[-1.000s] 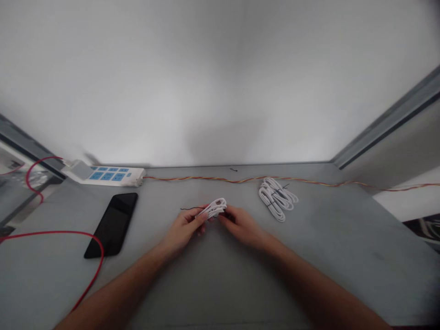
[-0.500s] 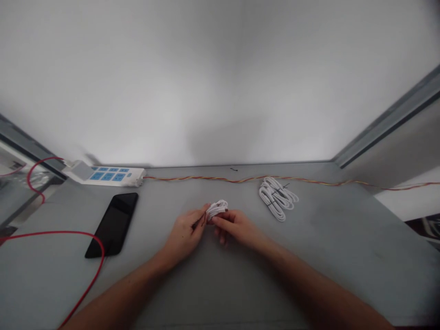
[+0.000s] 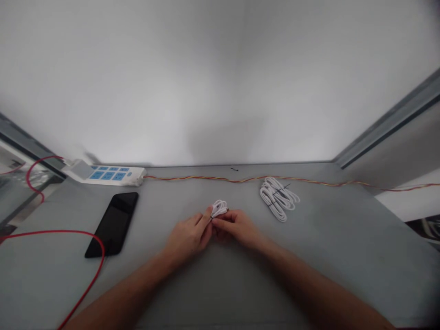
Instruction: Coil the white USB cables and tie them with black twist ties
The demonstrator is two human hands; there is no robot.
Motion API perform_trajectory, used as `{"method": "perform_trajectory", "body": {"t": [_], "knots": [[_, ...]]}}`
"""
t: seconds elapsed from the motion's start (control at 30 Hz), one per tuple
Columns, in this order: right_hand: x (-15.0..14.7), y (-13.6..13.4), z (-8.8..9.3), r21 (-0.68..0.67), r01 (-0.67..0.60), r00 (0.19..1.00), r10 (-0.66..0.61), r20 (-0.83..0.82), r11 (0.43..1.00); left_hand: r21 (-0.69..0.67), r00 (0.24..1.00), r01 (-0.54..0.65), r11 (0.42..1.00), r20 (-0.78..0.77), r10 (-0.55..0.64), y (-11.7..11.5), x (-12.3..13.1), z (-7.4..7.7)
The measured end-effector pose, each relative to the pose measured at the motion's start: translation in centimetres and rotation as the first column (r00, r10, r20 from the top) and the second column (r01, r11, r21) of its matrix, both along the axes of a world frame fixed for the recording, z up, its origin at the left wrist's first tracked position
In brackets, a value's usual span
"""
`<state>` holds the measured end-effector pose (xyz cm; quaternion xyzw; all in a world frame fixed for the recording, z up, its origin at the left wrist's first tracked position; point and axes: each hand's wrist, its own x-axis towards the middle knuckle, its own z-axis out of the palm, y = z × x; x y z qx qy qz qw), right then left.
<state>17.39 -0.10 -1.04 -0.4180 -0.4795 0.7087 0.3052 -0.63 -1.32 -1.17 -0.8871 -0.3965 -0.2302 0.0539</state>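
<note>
Both hands meet over the middle of the grey table (image 3: 343, 247). My left hand (image 3: 189, 233) and my right hand (image 3: 237, 227) pinch a small coiled white cable (image 3: 219, 207) between their fingertips; only its far loops show above the fingers. A thin dark tie seems to sit at the pinch, too small to be sure. Two more coiled white cables (image 3: 278, 198), bound with dark ties, lie to the right of the hands.
A black phone (image 3: 113, 222) lies face up at the left. A white power strip (image 3: 105, 174) with blue sockets sits at the back left. A red cable (image 3: 68, 238) loops past the phone. A twisted red-yellow wire (image 3: 240, 179) runs along the back edge by the wall.
The hands have drawn together and closed over the coil. The dark tie that stuck out to the left a second ago has been pulled in under the fingers.
</note>
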Motion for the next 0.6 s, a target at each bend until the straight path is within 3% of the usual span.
{"method": "perform_trajectory", "body": {"t": [0.1, 0.23, 0.3, 0.47, 0.6], "knots": [[0.4, 0.4, 0.0, -0.029, 0.05, 0.999, -0.05, -0.018, 0.998, -0.068, 0.99, 0.088, 0.994, 0.114, -0.08, -0.1, -0.2, 0.2], [1.1, 0.9, 0.2, -0.018, 0.063, 0.997, -0.064, -0.047, 0.998, -0.158, 0.936, 0.304, 0.94, 0.232, -0.264, -0.3, -0.7, 0.3], [1.4, 1.0, 0.3, 0.01, 0.046, 0.997, -0.045, -0.064, 0.999, -0.168, 0.927, 0.306, 0.937, 0.278, -0.253, -0.3, -0.8, 0.4], [1.7, 0.8, 0.7, -0.012, -0.06, 0.992, 0.058, -0.115, 0.998, -0.125, 0.926, 0.109, 0.986, 0.372, -0.056, 0.4, -0.8, 0.9], [1.8, 0.6, 1.1, 0.002, -0.149, 0.981, 0.148, -0.128, 0.989, -0.114, 0.887, 0.244, 0.963, 0.427, -0.174, 0.9, -0.9, 1.3]]}}
